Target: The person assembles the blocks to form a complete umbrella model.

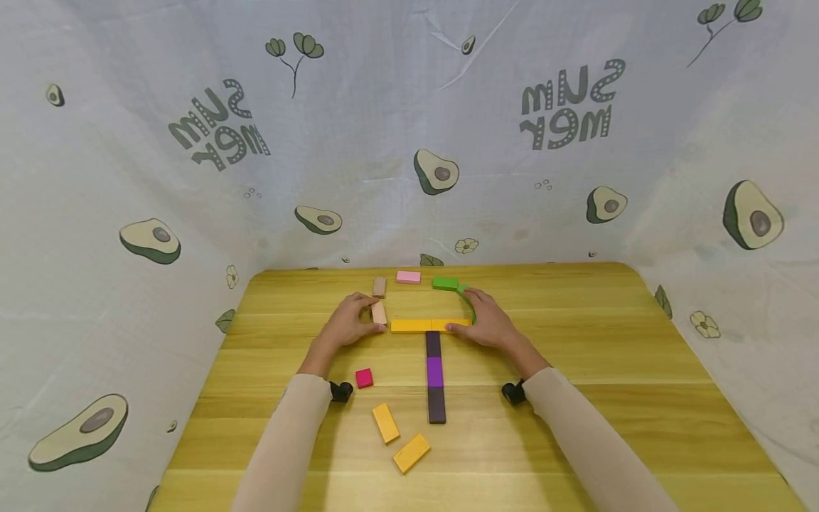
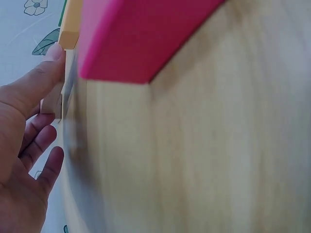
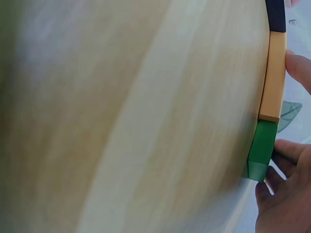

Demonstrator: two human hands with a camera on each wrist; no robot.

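Observation:
My left hand (image 1: 350, 320) holds a beige block (image 1: 379, 313) between thumb and fingers at the left end of a yellow-orange row (image 1: 411, 326). In the left wrist view, the thumb lies near the orange block's end, partly covering the beige block (image 2: 51, 103). On the other side, my right hand (image 1: 489, 321) is spread, its thumb on the row's right block (image 3: 274, 77). Its fingers touch a green block (image 3: 262, 143) standing against that end, mostly hidden in the head view. A column of dark blocks (image 1: 436, 405) with a purple one (image 1: 434, 372) runs down from the row.
Farther back lie another beige block (image 1: 379, 287), a pink block (image 1: 408, 277) and a green block (image 1: 445, 283). Nearer me are a red block (image 1: 364, 377) and two loose yellow blocks (image 1: 386, 424). A patterned cloth (image 1: 384, 142) hangs behind the wooden table (image 1: 640, 427).

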